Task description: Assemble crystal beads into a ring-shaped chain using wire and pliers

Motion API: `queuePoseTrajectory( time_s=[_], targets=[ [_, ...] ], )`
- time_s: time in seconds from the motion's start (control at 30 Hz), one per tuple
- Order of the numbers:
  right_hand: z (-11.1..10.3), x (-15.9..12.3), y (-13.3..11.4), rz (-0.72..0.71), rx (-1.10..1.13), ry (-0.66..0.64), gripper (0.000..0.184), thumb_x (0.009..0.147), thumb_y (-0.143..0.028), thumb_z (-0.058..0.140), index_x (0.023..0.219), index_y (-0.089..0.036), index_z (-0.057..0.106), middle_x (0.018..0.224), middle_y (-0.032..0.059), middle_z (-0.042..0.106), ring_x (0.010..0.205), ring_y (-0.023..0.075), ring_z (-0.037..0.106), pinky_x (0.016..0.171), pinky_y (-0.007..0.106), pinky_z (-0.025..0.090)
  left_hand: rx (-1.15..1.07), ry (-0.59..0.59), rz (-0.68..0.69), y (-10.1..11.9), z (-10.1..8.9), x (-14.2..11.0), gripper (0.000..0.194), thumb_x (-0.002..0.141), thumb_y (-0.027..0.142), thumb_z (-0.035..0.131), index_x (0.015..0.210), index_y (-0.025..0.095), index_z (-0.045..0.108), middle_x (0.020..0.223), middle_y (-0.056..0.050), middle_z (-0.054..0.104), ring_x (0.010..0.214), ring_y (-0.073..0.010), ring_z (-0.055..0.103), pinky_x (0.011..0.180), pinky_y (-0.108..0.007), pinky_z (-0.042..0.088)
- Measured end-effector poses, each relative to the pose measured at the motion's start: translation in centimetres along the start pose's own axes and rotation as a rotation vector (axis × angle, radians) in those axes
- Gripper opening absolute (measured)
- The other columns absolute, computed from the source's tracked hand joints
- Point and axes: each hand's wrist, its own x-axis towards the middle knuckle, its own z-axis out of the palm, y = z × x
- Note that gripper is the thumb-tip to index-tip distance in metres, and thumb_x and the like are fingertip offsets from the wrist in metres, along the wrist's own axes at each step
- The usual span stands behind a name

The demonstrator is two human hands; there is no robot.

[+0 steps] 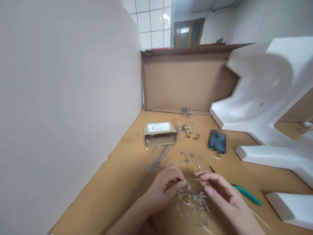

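My left hand (168,182) pinches the edge of a tangled bunch of thin silvery wire with small clear beads (193,199). My right hand (220,187) is at the bunch's right side, thumb and fingers apart, with fine wire strands close to its fingertips. Just beyond the hands lie some loose wire loops with clear beads (189,160). Pliers with a green handle (248,195) rest partly behind my right hand. Straight thin wires (156,160) lie on the table left of the beaded loops.
A small open cardboard box (160,142) with a label stands farther back. Beside it are a pile of beaded wire (186,127) and dark rings (195,138). A blurred dark object (217,141) lies to the right. White foam pieces (266,85) and a grey-white panel (73,81) flank the table.
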Motion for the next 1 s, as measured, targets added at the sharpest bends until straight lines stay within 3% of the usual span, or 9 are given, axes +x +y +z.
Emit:
queuePoseTrajectory(
  time_s=[0.17,0.27,0.37,0.53,0.73,1.0],
  targets=[
    [0.1,0.3,0.3,0.007,-0.048,-0.002,0.018,0.08,-0.04,0.057,0.089,-0.026,0.064,0.108,0.006,0.066,0.099,0.0212,0.061,0.081,0.027,0.051,-0.218,0.04,-0.123,-0.3,0.1,-0.1,0.018,0.085,0.032,0.052,0.079,0.015,0.058,0.079,-0.003,0.058,0.075,-0.0137,0.052,0.071,-0.025,0.04],
    [-0.3,0.4,0.5,-0.025,-0.127,0.142,0.02,0.078,-0.042,0.057,0.084,-0.025,0.064,0.092,0.0038,0.068,0.089,0.0195,0.063,0.077,0.024,0.05,-0.369,0.079,-0.211,-0.7,0.2,0.0,0.019,0.083,0.034,0.056,0.078,0.015,0.057,0.078,-0.003,0.058,0.074,-0.0133,0.053,0.07,-0.025,0.041],
    [-0.5,0.2,0.3,-0.11,-0.253,0.248,0.02,0.079,-0.041,0.056,0.072,-0.023,0.061,0.071,0.0009,0.063,0.069,0.016,0.06,0.064,0.021,0.049,-0.424,0.113,-0.255,-1.1,0.2,0.1,0.02,0.081,0.035,0.058,0.078,0.015,0.057,0.078,-0.003,0.059,0.074,-0.0133,0.054,0.069,-0.024,0.041],
    [0.3,-0.3,-0.3,-0.259,-0.321,0.214,0.021,0.083,-0.034,0.052,0.065,-0.023,0.055,0.059,-0.0006,0.052,0.056,0.0149,0.049,0.054,0.026,0.041,-0.414,0.154,-0.266,-1.3,0.2,0.2,0.023,0.08,0.038,0.059,0.076,0.016,0.056,0.077,-0.002,0.06,0.072,-0.0124,0.053,0.068,-0.023,0.04],
    [0.8,-0.1,-0.6,-0.38,-0.377,0.127,0.01,0.08,-0.028,0.054,0.074,-0.024,0.061,0.062,-0.0005,0.057,0.059,0.0162,0.054,0.058,0.028,0.044,-0.435,0.202,-0.334,-1.5,0.2,0.3,0.028,0.077,0.043,0.061,0.076,0.016,0.055,0.075,-0.002,0.061,0.071,-0.0132,0.054,0.067,-0.024,0.041],
    [1.3,0.0,-0.2,-0.27,-0.345,0.133,0.015,0.081,-0.034,0.053,0.075,-0.024,0.063,0.062,-0.0011,0.055,0.058,0.0154,0.052,0.056,0.027,0.044,-0.657,0.221,-0.469,-2.3,0.8,0.5,0.027,0.073,0.039,0.066,0.072,0.015,0.054,0.07,0.0,0.059,0.059,-0.0081,0.048,0.058,-0.02,0.037]
  ],
)
